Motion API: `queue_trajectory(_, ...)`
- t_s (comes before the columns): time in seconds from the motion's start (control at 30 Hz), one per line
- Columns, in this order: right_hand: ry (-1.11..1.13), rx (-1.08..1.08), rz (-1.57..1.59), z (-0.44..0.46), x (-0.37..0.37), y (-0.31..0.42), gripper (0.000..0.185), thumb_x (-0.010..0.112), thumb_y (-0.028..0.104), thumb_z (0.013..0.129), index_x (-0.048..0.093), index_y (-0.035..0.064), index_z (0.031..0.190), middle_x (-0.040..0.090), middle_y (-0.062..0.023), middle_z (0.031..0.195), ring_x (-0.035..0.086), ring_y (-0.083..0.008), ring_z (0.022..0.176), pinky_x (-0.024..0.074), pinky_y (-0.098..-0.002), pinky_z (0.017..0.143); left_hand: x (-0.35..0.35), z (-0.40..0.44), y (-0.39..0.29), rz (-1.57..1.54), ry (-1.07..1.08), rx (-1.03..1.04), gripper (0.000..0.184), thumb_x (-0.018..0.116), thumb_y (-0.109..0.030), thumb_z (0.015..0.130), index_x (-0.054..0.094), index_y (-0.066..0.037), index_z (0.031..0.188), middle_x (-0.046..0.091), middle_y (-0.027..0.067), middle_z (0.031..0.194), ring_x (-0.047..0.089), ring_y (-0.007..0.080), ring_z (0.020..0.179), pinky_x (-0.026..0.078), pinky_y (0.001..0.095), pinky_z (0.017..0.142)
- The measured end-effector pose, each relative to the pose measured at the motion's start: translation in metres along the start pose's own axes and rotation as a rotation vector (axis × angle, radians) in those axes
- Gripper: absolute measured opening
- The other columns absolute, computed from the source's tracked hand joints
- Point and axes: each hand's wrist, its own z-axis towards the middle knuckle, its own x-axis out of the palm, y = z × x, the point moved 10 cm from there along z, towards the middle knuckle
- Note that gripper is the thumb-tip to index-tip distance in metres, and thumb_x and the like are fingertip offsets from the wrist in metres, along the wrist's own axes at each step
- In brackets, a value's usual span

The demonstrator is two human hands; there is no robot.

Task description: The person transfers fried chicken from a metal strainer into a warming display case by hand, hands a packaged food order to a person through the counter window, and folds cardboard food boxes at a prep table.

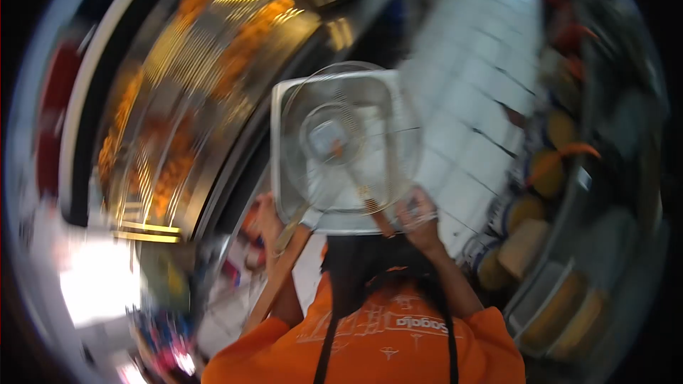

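Note:
A rectangular metal pan (393, 99) is held out in front of the orange shirt. My left hand (267, 219) grips its near left corner, with a long wooden handle (277, 270) running beside the hand. At the near right corner my right hand (418, 215), in what looks like a clear glove, is closed on the pan's side. Over the pan lies a round wire strainer (353, 66). Inside are a small round clear item with a white piece (328, 138) and a utensil with a brown handle (379, 217). Blur hides finer detail.
To the left stands a lit display case (188, 64) with metal racks and orange-brown food. White floor tiles (462, 78) run ahead and to the right. Along the right are shelves with several round containers (523, 213) and a tray (548, 306) of yellowish items.

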Motion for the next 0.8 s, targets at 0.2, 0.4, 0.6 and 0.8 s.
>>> queue_trajectory(0.2,-0.395,0.092,-0.182,0.094,-0.144,-0.049,0.019,0.064,0.012,0.09,0.059,0.0009,0.104,0.059,-0.0057,0.086,0.056,-0.0145,0.078,0.0473,-0.0305,0.072,0.272,0.133,-0.09,-0.065,0.395,0.006,0.077,0.028,-0.065,0.099,0.064,0.002,0.107,0.067,0.005,0.09,0.061,0.0127,0.083,0.048,0.0272,0.078)
queue_trajectory(0.4,-0.904,0.126,-0.17,0.144,-0.283,-0.036,0.019,0.061,0.009,0.091,0.06,-0.0004,0.107,0.06,-0.0069,0.086,0.055,-0.015,0.076,0.0471,-0.0319,0.07,0.559,0.208,-0.157,-0.082,0.916,0.113,0.07,0.029,-0.06,0.102,0.063,0.001,0.105,0.067,0.0046,0.088,0.061,0.014,0.08,0.049,0.0274,0.076)
queue_trajectory(0.6,-1.24,0.102,-0.388,0.167,-0.436,-0.079,0.009,0.06,0.009,0.093,0.056,0.0019,0.093,0.055,-0.0029,0.08,0.049,-0.0109,0.073,0.0438,-0.0288,0.065,0.801,0.145,-0.289,-0.074,1.384,0.293,0.062,0.028,-0.048,0.107,0.064,0.002,0.115,0.069,0.0068,0.095,0.062,0.0123,0.083,0.05,0.0267,0.077)
queue_trajectory(0.8,-1.394,0.34,-0.524,0.185,-0.611,-0.126,0.017,0.06,0.011,0.094,0.058,-0.0028,0.102,0.059,-0.0071,0.081,0.055,-0.016,0.073,0.0464,-0.0324,0.066,1.031,0.074,-0.284,-0.444,1.767,-0.39,0.069,0.024,-0.055,0.103,0.052,-0.001,0.135,0.065,0.0128,0.116,0.066,0.0189,0.1,0.055,0.0324,0.091)
